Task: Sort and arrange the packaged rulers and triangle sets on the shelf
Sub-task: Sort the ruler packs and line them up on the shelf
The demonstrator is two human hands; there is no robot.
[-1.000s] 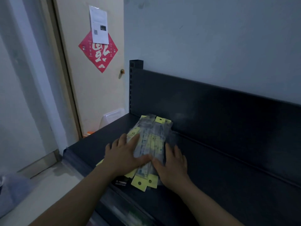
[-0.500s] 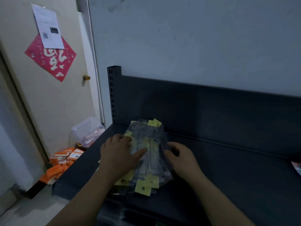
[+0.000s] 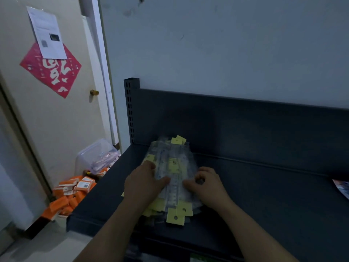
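Two bare hands meet on a pile of packaged rulers [image 3: 174,167] that lies on the left part of a dark shelf [image 3: 264,201], its long side running from the near edge toward the back panel [image 3: 245,120]. The packets are clear plastic sleeves with yellow header cards [image 3: 179,214]. Some cards stick out at the near end of the pile and a few more show at the far end, close to the panel. The packets are fanned, not squared up.

The left hand [image 3: 143,184] lies palm down on the left side of the pile. Its fingers are bent down over the left edge and its thumb stretches rightward across the top sleeve, so it holds that side. The right hand [image 3: 208,186] is at the right side, fingers tightly curled with their tips on the plastic and the thumb laid on top, pinching the pile's edge. Whether either hand's fingers reach underneath cannot be told.

A slotted upright post [image 3: 130,110] stands at the shelf's far left corner. At the right edge of the view a printed packet [image 3: 342,190] lies on the shelf, well apart from the pile. Left of the shelf, orange boxes [image 3: 71,195] are heaped on the floor near a clear plastic bin [image 3: 94,156]. They lie before a door [image 3: 56,120] bearing a red diamond paper [image 3: 51,72] and a white sheet [image 3: 48,33].
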